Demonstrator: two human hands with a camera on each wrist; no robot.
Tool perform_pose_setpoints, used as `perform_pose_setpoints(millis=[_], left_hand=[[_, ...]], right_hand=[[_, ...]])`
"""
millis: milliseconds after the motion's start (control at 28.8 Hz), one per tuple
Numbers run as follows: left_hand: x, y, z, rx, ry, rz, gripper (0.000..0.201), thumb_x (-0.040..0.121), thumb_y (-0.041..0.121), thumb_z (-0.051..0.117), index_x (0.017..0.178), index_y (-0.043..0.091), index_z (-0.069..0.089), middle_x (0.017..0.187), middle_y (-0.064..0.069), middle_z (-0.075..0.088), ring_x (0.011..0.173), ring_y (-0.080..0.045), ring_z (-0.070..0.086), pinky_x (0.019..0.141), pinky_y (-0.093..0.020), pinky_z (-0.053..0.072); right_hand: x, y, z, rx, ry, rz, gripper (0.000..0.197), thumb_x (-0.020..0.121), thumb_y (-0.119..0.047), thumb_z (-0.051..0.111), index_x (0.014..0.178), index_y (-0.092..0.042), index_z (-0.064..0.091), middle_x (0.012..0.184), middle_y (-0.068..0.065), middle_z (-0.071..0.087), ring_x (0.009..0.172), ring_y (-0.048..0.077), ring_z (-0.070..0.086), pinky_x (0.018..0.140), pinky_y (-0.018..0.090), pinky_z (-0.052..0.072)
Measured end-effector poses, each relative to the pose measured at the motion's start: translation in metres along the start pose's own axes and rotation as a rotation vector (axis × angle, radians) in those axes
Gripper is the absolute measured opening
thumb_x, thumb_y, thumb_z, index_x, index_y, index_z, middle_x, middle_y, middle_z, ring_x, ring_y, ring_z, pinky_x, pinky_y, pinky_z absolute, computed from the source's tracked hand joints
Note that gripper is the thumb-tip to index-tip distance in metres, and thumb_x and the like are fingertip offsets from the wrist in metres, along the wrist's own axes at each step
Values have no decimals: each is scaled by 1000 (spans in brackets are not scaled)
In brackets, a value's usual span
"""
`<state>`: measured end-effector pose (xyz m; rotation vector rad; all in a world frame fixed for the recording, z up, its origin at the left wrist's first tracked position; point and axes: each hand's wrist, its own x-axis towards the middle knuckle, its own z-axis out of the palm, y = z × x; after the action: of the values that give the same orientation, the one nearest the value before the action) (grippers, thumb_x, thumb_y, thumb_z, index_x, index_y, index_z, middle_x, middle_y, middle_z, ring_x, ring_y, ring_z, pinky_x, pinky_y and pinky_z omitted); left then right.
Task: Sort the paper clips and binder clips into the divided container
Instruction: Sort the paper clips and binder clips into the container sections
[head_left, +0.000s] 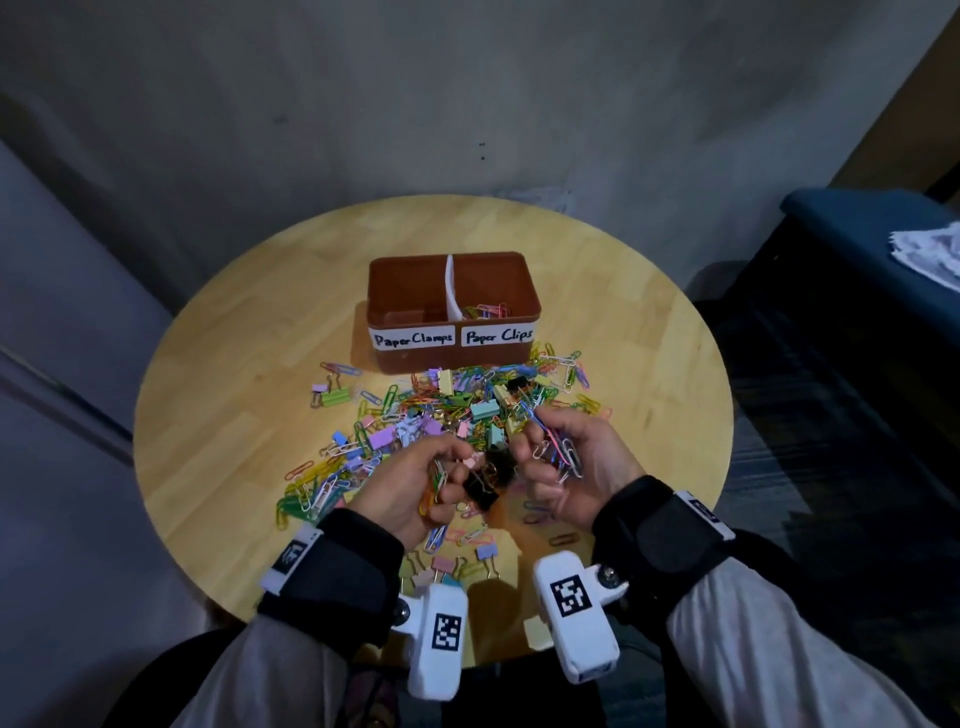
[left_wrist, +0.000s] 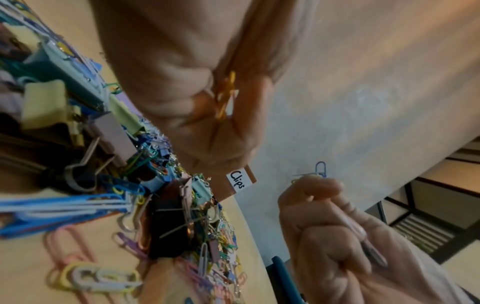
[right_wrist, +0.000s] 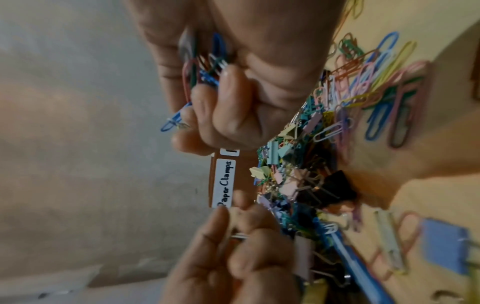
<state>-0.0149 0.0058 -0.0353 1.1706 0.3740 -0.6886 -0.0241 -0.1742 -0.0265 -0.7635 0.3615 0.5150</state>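
A brown divided container (head_left: 405, 261) stands at mid-table, labelled "Paper Clamps" on the left and "Paper Clips" on the right. Several paper clips (head_left: 488, 310) lie in the right compartment; I see none in the left. A mixed pile of coloured paper clips and binder clips (head_left: 457, 410) spreads in front of it. My left hand (head_left: 441, 478) curls round a few yellow and orange paper clips (left_wrist: 226, 96). My right hand (head_left: 550, 457) grips a bunch of paper clips (right_wrist: 202, 67). Black binder clips (head_left: 485, 491) lie between the two hands.
A green binder clip (head_left: 335, 397) sits apart at the left of the pile. Pastel binder clips (head_left: 467, 564) lie near the table's front edge. The round wooden table (head_left: 234, 364) stands against a grey wall. Dark blue furniture (head_left: 852, 228) with a white cloth stands to the right.
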Motion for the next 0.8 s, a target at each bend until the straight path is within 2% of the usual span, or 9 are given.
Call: perform_pose_setpoints(millis=[104, 208, 347, 452, 486, 556, 660, 729, 799], left_hand=[[-4, 1, 2, -42, -43, -146, 26, 100, 25, 40, 91, 8, 57, 62, -4, 50, 42, -10, 42, 31, -16, 30], [-6, 14, 8, -13, -75, -216, 21, 99, 22, 41, 87, 9, 53, 61, -4, 49, 39, -9, 39, 29, -15, 26], [9, 55, 22, 25, -25, -90, 24, 100, 18, 38, 78, 13, 47, 55, 1, 42, 33, -6, 29, 26, -12, 16], [31, 97, 39, 58, 13, -16, 27, 99, 20, 38, 74, 13, 45, 57, 0, 41, 35, -6, 33, 28, -12, 20], [39, 110, 45, 82, 39, -2, 27, 100, 22, 40, 76, 12, 45, 60, -2, 42, 39, -8, 36, 29, -12, 23], [54, 132, 57, 92, 87, 22, 25, 100, 26, 40, 82, 9, 45, 67, -6, 43, 48, -11, 40, 32, -12, 31], [74, 154, 68, 38, 136, 51, 27, 101, 25, 41, 86, 3, 42, 76, -10, 40, 57, -15, 42, 34, -14, 39], [86, 162, 70, -14, 154, 37, 28, 100, 26, 43, 92, -1, 42, 86, -14, 41, 68, -20, 47, 38, -23, 48], [98, 168, 71, -55, 162, 44, 34, 99, 29, 46, 114, -2, 44, 109, -18, 42, 90, -28, 49, 54, -35, 56]], right_hand=[[4, -10, 2, 58, -122, 10, 16, 66, -22, 63, 58, -11, 54, 61, 8, 54, 36, 11, 36, 33, 15, 24], [9, -24, 3, 89, -193, 18, 20, 63, -20, 69, 58, -11, 52, 61, 6, 52, 36, 11, 36, 31, 16, 26], [21, -54, 9, 20, -28, -49, 18, 70, -17, 54, 54, -12, 47, 69, 7, 50, 36, 10, 32, 33, 15, 22], [35, -83, 18, -14, 117, -108, 15, 69, -14, 43, 54, -11, 42, 67, 9, 51, 33, 11, 29, 34, 12, 19], [41, -92, 22, -52, 159, -110, 15, 70, -13, 42, 55, -11, 41, 63, 9, 51, 31, 10, 28, 33, 11, 18], [55, -109, 30, -169, 233, -96, 23, 82, -11, 38, 58, -12, 39, 58, 8, 48, 30, 10, 27, 31, 11, 17], [79, -129, 40, -368, 314, -77, 34, 96, -15, 34, 62, -13, 38, 58, 6, 43, 29, 8, 29, 28, 14, 19], [94, -139, 46, -467, 356, -66, 34, 98, -16, 36, 65, -14, 40, 60, 5, 44, 28, 8, 33, 28, 14, 21], [105, -144, 51, -508, 379, -56, 31, 98, -16, 39, 68, -13, 42, 62, 5, 44, 28, 9, 38, 29, 13, 25]])
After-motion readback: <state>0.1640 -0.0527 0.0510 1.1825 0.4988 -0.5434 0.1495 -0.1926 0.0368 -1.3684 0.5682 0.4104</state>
